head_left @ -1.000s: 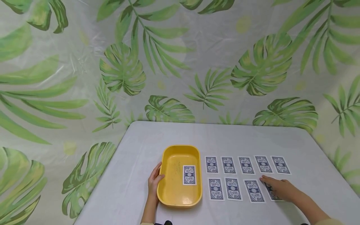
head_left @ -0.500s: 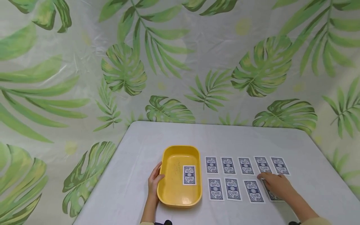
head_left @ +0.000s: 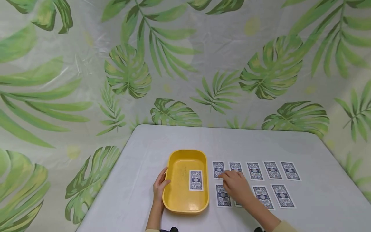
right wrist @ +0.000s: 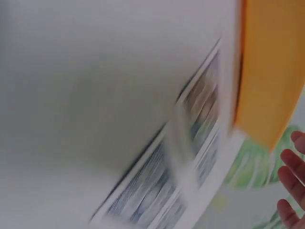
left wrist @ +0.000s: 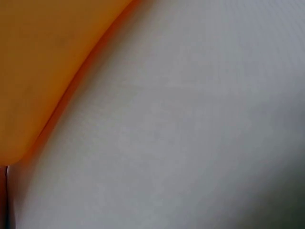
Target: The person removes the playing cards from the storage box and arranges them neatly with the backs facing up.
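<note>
My left hand (head_left: 159, 186) grips the left side of a yellow plastic tray (head_left: 177, 190), thumb at its rim. One playing card (head_left: 196, 180) lies face down inside, toward the tray's right wall. Right of the tray, several blue-backed playing cards lie face down in two rows. Over the left part of these rows hovers my right hand (head_left: 237, 186), partly covering a front-row card (head_left: 237, 204) and overlapping the back-row card (head_left: 235, 166) beyond it. In the right wrist view, its fingers (right wrist: 291, 180) are loosely spread with nothing between them.
The cards stand on a white-covered table (head_left: 226, 141); the front row's right end card (head_left: 283, 196) is fully visible. A leaf-patterned sheet (head_left: 171, 64) hangs behind and beside the table. The tray's outer wall (left wrist: 43, 71) fills a corner of the left wrist view.
My right hand has moved left from the front row's right end card, leaving that card on the table, toward the tray. My left hand and the tray stay put.
</note>
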`<state>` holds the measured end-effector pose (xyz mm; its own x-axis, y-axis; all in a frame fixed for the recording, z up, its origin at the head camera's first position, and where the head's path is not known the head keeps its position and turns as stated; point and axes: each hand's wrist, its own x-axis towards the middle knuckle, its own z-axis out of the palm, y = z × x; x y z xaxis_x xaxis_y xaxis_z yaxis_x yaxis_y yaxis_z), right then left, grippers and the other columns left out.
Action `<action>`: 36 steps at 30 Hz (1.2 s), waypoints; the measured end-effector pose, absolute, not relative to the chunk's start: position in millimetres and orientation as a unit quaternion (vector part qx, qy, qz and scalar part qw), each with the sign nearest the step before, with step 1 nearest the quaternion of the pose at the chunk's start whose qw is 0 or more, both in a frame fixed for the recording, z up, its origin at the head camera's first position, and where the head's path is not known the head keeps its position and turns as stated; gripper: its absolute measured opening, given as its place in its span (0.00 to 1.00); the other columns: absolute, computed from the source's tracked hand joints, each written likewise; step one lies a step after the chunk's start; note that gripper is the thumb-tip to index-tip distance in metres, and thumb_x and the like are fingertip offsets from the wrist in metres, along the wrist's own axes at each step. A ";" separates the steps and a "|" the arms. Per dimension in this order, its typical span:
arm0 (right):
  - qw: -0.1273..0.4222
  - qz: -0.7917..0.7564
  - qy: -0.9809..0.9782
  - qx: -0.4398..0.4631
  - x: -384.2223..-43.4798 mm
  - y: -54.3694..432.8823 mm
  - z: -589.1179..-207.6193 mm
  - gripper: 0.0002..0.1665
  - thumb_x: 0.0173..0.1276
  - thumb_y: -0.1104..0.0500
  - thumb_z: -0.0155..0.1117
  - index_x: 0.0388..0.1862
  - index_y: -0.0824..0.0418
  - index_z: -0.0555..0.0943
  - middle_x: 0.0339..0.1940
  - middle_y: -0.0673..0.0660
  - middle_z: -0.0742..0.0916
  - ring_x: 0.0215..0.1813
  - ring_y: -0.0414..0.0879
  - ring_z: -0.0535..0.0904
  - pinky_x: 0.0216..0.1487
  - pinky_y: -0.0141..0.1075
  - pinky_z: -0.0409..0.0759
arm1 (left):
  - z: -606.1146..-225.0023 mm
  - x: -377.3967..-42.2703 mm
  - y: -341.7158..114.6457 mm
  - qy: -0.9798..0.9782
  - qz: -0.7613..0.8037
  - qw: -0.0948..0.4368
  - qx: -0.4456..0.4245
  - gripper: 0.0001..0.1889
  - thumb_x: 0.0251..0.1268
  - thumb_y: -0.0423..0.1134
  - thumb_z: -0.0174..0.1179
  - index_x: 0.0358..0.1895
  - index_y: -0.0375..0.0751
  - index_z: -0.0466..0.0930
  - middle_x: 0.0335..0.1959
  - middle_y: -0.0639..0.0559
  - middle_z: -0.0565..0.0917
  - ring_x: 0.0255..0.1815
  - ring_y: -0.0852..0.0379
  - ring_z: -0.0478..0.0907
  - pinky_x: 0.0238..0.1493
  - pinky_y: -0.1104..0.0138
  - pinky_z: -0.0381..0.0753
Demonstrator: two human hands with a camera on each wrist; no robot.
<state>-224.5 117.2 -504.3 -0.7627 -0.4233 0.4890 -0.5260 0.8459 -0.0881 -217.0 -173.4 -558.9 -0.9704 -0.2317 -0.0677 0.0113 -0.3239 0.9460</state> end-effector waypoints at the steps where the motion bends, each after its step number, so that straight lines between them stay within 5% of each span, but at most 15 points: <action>1: 0.234 0.119 -0.928 0.265 -221.9 105.4 -504.3 0.10 0.54 0.64 0.61 0.34 0.52 0.82 0.35 0.48 0.84 0.41 0.46 0.80 0.44 0.45 0.74 | -559.1 -217.0 -173.3 -0.576 -0.808 0.074 0.096 0.28 0.58 0.23 0.45 0.65 0.39 0.64 0.65 0.38 0.66 0.62 0.50 0.67 0.52 0.74 0.72; 7: 0.208 0.124 -0.917 0.318 -212.6 52.2 -505.3 0.14 0.54 0.60 0.63 0.41 0.53 0.81 0.42 0.48 0.83 0.47 0.44 0.78 0.49 0.43 0.72 | -559.2 -217.1 -173.0 -0.575 -0.809 0.074 0.097 0.28 0.57 0.24 0.45 0.65 0.39 0.64 0.65 0.38 0.66 0.60 0.52 0.69 0.51 0.74 0.72; 13: 0.129 0.065 -0.935 0.323 -215.3 29.6 -510.0 0.30 0.54 0.50 0.64 0.56 0.58 0.74 0.53 0.54 0.80 0.55 0.47 0.74 0.57 0.45 0.68 | -560.0 -217.2 -173.0 -0.572 -0.812 0.072 0.093 0.28 0.56 0.23 0.46 0.65 0.38 0.64 0.65 0.37 0.66 0.59 0.52 0.69 0.50 0.74 0.73; 27: 0.015 -0.062 -0.945 0.320 -236.9 12.6 -510.4 0.64 0.34 0.28 0.67 0.66 0.63 0.63 0.66 0.59 0.70 0.64 0.52 0.68 0.62 0.46 0.65 | -558.7 -217.2 -174.4 -0.577 -0.809 0.069 0.091 0.29 0.57 0.24 0.46 0.65 0.38 0.63 0.65 0.38 0.65 0.59 0.52 0.69 0.50 0.75 0.72; 36: -0.032 -0.128 -0.939 0.316 -243.7 5.2 -508.9 0.64 0.33 0.25 0.65 0.67 0.59 0.63 0.66 0.56 0.71 0.63 0.49 0.69 0.61 0.44 0.67 | -559.7 -217.5 -174.8 -0.574 -0.812 0.067 0.087 0.29 0.55 0.24 0.46 0.65 0.37 0.63 0.65 0.35 0.65 0.57 0.52 0.71 0.51 0.71 0.74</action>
